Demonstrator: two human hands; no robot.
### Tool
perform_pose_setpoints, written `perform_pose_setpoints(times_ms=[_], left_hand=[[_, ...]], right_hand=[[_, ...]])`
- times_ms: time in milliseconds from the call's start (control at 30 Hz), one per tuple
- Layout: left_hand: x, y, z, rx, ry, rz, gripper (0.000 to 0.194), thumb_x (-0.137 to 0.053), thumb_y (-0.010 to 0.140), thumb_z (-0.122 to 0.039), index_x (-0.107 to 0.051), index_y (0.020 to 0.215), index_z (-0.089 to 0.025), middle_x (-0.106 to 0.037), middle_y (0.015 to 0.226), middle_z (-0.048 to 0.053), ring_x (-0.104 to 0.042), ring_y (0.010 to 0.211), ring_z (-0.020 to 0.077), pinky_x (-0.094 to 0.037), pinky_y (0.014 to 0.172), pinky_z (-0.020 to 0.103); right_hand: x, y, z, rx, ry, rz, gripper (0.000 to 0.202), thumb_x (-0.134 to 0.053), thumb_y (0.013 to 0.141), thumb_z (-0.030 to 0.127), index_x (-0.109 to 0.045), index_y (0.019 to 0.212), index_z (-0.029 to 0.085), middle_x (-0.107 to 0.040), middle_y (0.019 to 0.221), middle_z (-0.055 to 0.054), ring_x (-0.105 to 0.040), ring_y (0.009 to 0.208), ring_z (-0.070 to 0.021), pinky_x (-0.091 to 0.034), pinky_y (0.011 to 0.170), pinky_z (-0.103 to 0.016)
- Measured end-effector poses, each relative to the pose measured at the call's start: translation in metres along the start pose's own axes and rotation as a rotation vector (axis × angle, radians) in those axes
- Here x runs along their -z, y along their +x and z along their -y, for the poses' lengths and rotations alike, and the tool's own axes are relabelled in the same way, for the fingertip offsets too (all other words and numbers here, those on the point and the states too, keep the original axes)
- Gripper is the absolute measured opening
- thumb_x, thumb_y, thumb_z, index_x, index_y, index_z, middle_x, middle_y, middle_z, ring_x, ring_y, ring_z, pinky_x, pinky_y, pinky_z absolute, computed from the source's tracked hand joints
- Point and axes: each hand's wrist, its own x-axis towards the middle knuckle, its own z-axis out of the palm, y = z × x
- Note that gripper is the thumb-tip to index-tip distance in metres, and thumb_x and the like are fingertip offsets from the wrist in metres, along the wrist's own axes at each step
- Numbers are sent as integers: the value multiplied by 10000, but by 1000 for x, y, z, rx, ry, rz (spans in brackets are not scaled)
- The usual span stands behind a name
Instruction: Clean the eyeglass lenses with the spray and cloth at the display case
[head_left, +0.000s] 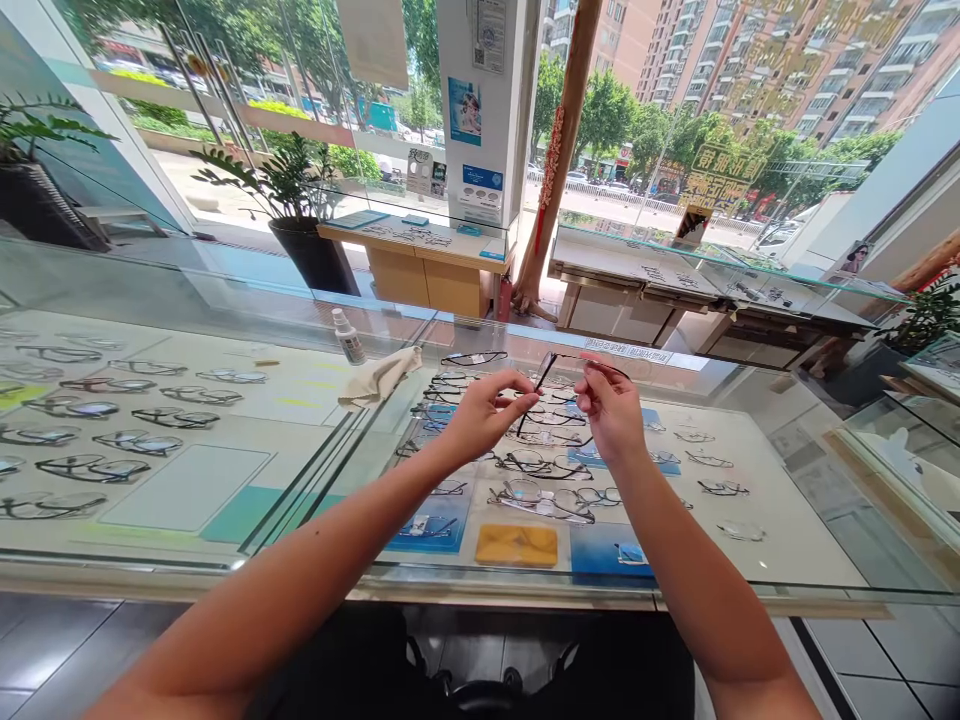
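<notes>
Dark-framed glasses are held up over the glass display counter. My left hand pinches them at the frame's left side between thumb and fingertips. At the right, my right hand has its fingers closed on a thin dark temple of the same glasses. Below my hands, rows of eyeglasses lie inside the counter. A small white spray bottle stands on the glass to the left, touching or close to a crumpled beige cloth.
An orange-yellow case shows near the counter's front edge. More eyeglasses lie under glass at the left. Beyond the counter are a potted plant, a wooden post and another display case by the windows.
</notes>
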Motion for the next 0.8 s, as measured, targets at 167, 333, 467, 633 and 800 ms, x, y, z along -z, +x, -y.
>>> perform_pose_setpoints(times_ms=[167, 333, 467, 633, 800], left_hand=[[-2, -2, -4, -9, 25, 53, 288, -730, 974, -511, -735, 934, -226, -758, 999, 55, -700, 958, 213, -597, 768, 280], [-4, -3, -5, -9, 39, 90, 289, -713, 989, -505, -727, 952, -219, -748, 994, 48, -686, 942, 198, -585, 760, 263], [-4, -4, -8, -6, 62, 111, 278, -700, 997, -484, -718, 952, -210, -741, 996, 41, -679, 944, 190, -585, 777, 261], [-1, -2, -7, 15, 20, 47, 294, -720, 981, -496, -725, 955, -204, -729, 987, 57, -674, 959, 205, -583, 765, 274], [2, 1, -8, 19, -86, -65, 323, -779, 931, -512, -719, 932, -194, -699, 1023, 85, -661, 989, 227, -571, 729, 284]], right_hand=[[-6, -6, -1, 3, -20, -44, 319, -836, 772, 419, -837, 1014, 212, -829, 991, -89, -606, 624, -124, -473, 554, -279], [-11, -9, -5, 33, -32, -39, 301, -825, 798, 410, -857, 1028, 219, -847, 1055, -104, -662, 648, -142, -477, 539, -274], [-11, -9, -6, 43, -29, -52, 275, -835, 802, 409, -862, 1006, 227, -849, 1070, -94, -683, 653, -144, -482, 539, -268], [-11, -12, -5, 26, -93, -28, 423, -792, 886, 462, -794, 1252, 250, -833, 1120, -82, -684, 713, -143, -522, 609, -275], [-12, -18, -10, 30, -357, 190, 486, -795, 904, 457, -747, 1341, 251, -780, 1269, -91, -731, 1001, -223, -593, 847, -362]])
